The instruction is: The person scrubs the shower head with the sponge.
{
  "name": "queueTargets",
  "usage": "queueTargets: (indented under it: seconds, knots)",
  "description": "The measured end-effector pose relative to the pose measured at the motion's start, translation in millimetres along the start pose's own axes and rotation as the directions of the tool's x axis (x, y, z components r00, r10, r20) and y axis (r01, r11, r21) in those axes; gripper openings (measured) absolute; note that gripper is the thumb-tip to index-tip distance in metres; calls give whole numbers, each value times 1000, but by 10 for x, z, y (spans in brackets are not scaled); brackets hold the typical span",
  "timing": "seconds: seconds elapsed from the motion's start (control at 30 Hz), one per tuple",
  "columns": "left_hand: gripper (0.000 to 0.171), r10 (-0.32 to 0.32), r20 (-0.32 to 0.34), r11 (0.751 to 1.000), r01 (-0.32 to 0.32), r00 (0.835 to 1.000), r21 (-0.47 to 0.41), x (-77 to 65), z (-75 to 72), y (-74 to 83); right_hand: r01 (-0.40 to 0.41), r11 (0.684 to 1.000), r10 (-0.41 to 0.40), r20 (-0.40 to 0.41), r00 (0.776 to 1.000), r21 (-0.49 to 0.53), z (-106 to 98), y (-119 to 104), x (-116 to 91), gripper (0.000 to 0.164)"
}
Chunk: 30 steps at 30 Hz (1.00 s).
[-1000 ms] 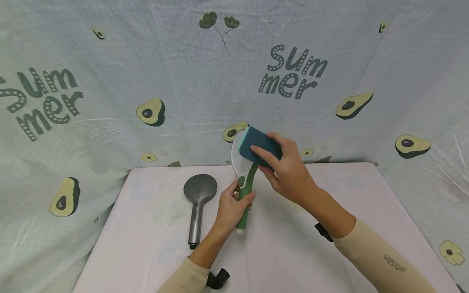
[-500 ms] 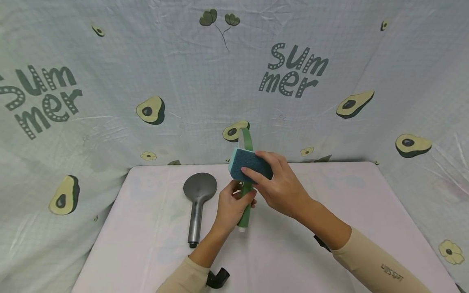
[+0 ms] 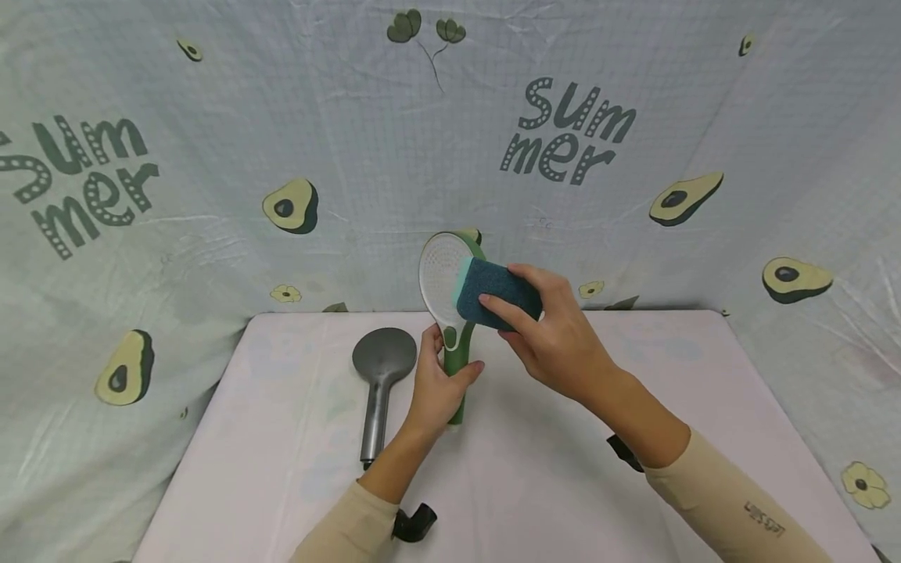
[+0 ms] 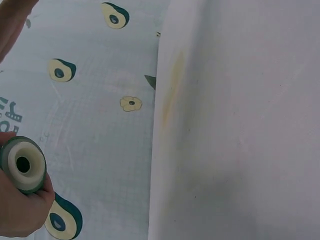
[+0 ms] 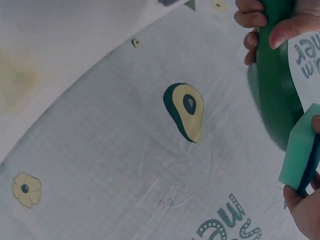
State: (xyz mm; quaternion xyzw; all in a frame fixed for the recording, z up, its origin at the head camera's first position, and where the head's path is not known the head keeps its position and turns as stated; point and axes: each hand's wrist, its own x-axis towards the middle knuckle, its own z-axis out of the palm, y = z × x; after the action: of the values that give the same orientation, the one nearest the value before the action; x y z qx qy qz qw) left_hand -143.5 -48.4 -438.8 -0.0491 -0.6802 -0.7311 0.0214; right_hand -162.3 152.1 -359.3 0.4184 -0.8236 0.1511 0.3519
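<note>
The person in front of me is holding a sponge at the side of a green-and-white showerhead, which is hanging in the air by the middle of the far edge of the table. To be cleaning well, I'm thinking, the soft teal layer should be lying flat along the rim and curved back, with light, even pressure; pushing hard would be risking a twist in the grip. Whether the sponge is pressing or barely touching, I'm not able to tell.

The left hand is gripping the handle below the neck, its thumb reaching across. The right hand is gripping the sponge from its dark scouring side, its forearm slanting in from the near right corner. A grey showerhead is lying toward the left edge.
</note>
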Motion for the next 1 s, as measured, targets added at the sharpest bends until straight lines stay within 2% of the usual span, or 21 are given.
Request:
queueTargets:
  seconds: [0.1,0.23,0.3,0.37,0.47,0.63,0.77,0.87,1.0]
  knots:
    - [81,17,-8,999,-17,1000,-45,30,-47,15,7,1000,-7,-1,1000,-10,-26,2,14,65]
    - [76,47,34,986,-41,998,-159,76,-109,60,7,1000,-7,-9,1000,-20,-63,-3,25,65]
    - [66,68,65,976,-53,996,-210,91,-131,88,6,1000,-6,-17,1000,-19,-78,-2,31,64]
    - [48,73,84,967,-50,994,-251,95,-150,112,11,1000,-11,-26,1000,-16,-84,1,38,64]
    - [30,52,92,951,-21,994,-310,108,-168,145,15,1000,-15,-38,999,-12,-95,6,42,65]
    - [37,15,69,926,12,997,-377,139,-189,177,10,1000,-10,-41,999,-6,-125,33,21,65]
    - [39,28,65,912,1,997,-411,157,-218,193,11,1000,-10,-23,1000,2,-138,63,-22,52]
    - [44,25,80,904,12,996,-428,178,-248,207,6,1000,-6,-20,1000,6,-139,82,-68,39]
    - [52,2,121,907,49,993,-419,209,-286,225,3,1000,-2,-26,1000,15,-116,96,-122,36]
